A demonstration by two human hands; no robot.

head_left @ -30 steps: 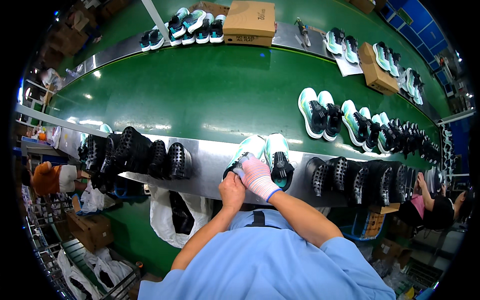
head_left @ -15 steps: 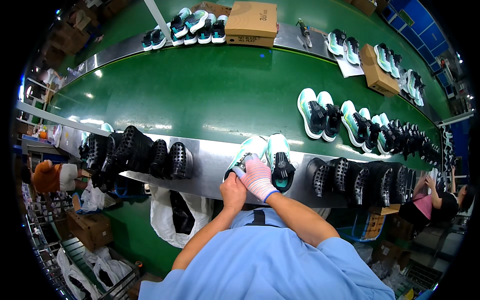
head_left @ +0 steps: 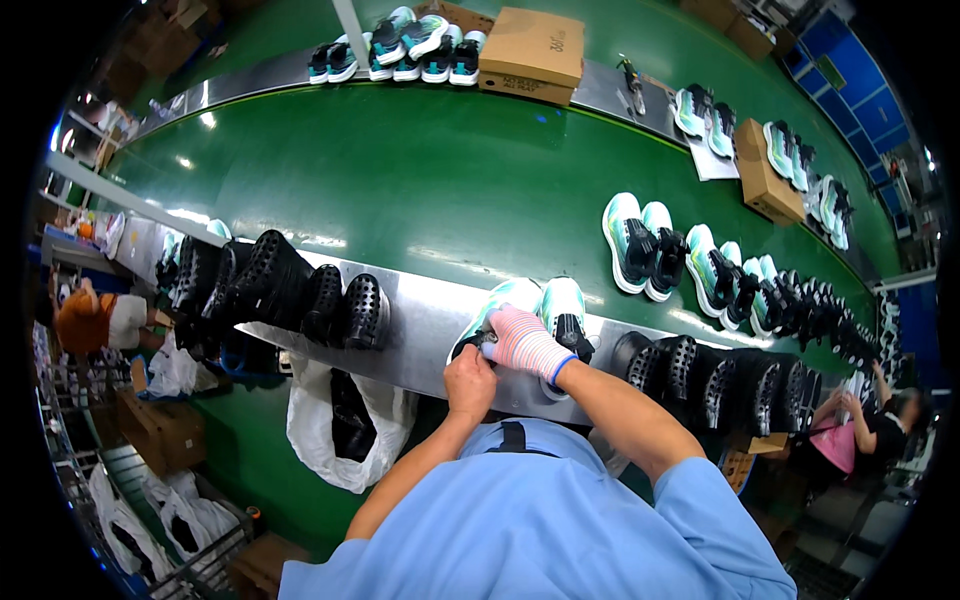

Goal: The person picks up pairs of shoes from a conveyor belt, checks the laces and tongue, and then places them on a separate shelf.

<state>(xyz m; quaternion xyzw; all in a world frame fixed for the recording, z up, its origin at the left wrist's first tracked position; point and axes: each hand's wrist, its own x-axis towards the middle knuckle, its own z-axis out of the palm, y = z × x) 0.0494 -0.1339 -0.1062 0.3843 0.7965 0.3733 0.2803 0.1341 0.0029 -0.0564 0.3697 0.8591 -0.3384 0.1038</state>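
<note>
A mint-green and white sneaker [head_left: 512, 294] with a black collar lies on the metal ledge in front of me, toe pointing away. My left hand [head_left: 470, 383], bare, is closed on its heel end. Across its opening reaches my right hand [head_left: 531, 343], in a white glove with red stripes and grey fingertips, its fingers bent against the black collar. That glove hides much of the shoe's middle and whatever lies under the fingers. Close by on the right stands the matching sneaker [head_left: 565, 301], partly covered by my right wrist.
Black studded shoe-shaped pieces [head_left: 268, 280] line the ledge at left, with more black pieces [head_left: 716, 385] at right. Mint sneakers [head_left: 625, 240] stand along the green belt [head_left: 400, 180]. Beyond it are a cardboard box [head_left: 530, 52] and more shoes. A white sack [head_left: 305, 425] hangs below.
The whole view has shifted slightly. My gloved right hand has moved a little over the sneaker's collar, while the left hand keeps its hold at the heel.
</note>
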